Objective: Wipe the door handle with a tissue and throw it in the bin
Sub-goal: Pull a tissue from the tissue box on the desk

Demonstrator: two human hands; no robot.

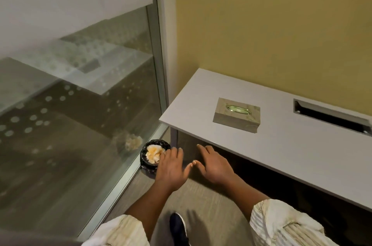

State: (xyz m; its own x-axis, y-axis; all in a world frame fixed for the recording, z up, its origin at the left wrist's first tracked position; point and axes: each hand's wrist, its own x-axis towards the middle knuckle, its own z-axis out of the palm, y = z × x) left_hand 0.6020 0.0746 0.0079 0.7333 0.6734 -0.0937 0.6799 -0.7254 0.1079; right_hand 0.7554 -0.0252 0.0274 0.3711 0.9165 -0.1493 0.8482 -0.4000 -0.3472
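Both hands are hanging spread over the floor by the glass wall (pixel 80 105), holding nothing. The left hand (pixel 171 167) is reaching over the rim of the small dark bin (pixel 146 162), fingers wide, and the crumpled tissue (pixel 154 154) is sitting inside it. The right hand (pixel 214 163) is hovering flat in front of the bench (pixel 281 149) edge. A tissue box (pixel 236 115) is sitting on the bench; looks empty, hard to tell though.
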